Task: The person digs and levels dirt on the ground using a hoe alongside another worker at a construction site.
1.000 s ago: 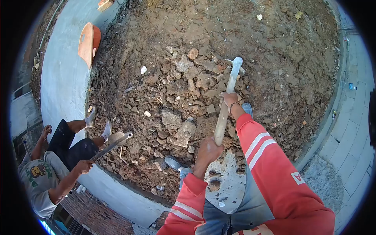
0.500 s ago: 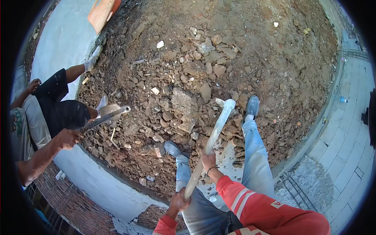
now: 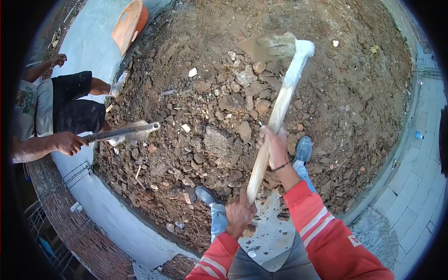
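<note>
A hoe [image 3: 279,108] with a pale wooden handle is raised over broken soil; its wide blade points left at the top, slightly blurred. Low on the handle, my left hand [image 3: 240,213] is wrapped round the wood near its end. Farther up, my right hand [image 3: 275,145] grips the middle of the handle, a dark band at the wrist. Below lie rubble and clods, with a large grey chunk [image 3: 216,141] left of the handle. My shoes rest on the soil on either side of the handle.
At the left, a co-worker [image 3: 51,109] in dark shorts holds another long-handled tool [image 3: 122,132] whose head is at the soil. An orange container [image 3: 128,25] lies on the grey concrete ledge [image 3: 95,32] at upper left. Paving [image 3: 410,186] runs along the right side.
The hoe came down and nearer my body, then rose again, its blade now lifted and visible. Both my hands stayed on the handle. The co-worker's tool has shifted slightly in view.
</note>
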`<state>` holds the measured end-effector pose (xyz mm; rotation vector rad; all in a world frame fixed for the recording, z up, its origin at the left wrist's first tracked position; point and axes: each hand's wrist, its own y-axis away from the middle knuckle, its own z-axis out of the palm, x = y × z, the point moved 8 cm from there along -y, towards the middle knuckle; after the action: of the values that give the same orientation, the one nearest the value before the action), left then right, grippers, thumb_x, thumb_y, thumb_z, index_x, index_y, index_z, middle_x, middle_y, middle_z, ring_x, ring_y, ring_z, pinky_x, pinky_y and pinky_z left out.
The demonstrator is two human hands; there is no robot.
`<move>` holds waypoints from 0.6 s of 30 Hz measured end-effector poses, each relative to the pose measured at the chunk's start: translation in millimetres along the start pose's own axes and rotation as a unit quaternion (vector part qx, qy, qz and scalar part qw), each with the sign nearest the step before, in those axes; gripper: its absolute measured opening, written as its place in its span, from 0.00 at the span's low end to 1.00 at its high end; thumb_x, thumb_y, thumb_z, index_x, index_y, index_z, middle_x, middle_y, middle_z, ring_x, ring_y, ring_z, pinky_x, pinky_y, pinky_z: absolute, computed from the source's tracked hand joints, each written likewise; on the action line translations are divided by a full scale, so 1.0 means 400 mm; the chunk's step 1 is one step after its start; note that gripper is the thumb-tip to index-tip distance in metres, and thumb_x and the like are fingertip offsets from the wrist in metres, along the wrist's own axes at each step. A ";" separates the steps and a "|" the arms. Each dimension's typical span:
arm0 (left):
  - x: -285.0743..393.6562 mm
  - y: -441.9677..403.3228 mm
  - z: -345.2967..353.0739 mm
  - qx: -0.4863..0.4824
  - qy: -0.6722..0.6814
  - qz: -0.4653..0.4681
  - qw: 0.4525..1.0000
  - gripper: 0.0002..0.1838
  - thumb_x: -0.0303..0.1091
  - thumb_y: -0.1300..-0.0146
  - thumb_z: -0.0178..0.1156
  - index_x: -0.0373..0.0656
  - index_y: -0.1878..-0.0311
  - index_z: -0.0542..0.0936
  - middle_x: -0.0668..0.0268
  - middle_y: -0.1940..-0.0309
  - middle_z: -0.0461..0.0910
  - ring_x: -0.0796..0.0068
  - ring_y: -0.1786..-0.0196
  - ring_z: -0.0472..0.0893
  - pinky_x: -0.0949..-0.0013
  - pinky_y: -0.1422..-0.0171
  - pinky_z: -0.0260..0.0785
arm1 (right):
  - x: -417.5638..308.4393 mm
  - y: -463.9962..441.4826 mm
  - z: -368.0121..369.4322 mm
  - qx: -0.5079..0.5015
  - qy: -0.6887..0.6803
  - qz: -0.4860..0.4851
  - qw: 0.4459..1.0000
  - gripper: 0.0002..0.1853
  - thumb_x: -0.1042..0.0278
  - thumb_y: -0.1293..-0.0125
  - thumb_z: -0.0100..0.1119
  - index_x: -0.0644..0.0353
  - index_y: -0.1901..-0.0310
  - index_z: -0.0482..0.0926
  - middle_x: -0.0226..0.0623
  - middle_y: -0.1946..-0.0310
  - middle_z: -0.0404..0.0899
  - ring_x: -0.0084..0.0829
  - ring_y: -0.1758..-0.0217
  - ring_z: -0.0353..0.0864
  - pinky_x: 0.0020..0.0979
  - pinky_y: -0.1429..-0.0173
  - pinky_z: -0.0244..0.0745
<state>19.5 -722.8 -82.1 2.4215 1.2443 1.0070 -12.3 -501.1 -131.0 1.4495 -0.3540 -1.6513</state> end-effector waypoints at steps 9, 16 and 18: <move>0.205 -0.699 0.019 0.111 -0.062 -0.041 0.991 0.24 0.32 0.45 0.62 0.32 0.47 0.68 0.48 0.68 0.84 0.46 0.66 0.86 0.49 0.63 0.80 | -0.053 -0.879 0.078 0.021 0.543 -0.160 0.824 0.31 0.51 0.37 0.64 0.77 0.49 0.73 0.58 0.60 0.84 0.47 0.51 0.85 0.40 0.44 0.79; 0.116 -0.448 0.146 -0.140 -0.116 -0.071 0.981 0.35 0.38 0.44 0.64 0.24 0.39 0.65 0.49 0.64 0.85 0.54 0.62 0.88 0.59 0.61 0.82 | 0.084 -0.489 -0.064 0.106 0.492 -0.007 0.864 0.25 0.54 0.33 0.62 0.77 0.61 0.76 0.48 0.75 0.83 0.42 0.76 0.86 0.39 0.68 0.84; 0.104 -0.343 0.156 -0.142 -0.117 -0.045 0.982 0.38 0.38 0.44 0.63 0.22 0.36 0.63 0.49 0.65 0.85 0.53 0.63 0.87 0.58 0.61 0.81 | 0.176 -0.447 -0.143 0.159 0.597 -0.020 0.786 0.32 0.49 0.38 0.65 0.76 0.49 0.75 0.56 0.61 0.84 0.47 0.57 0.87 0.43 0.46 0.81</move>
<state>-7.2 -600.5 -175.8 2.1690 1.0420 0.7870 -31.0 -434.0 -319.0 2.4355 0.1492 -0.4212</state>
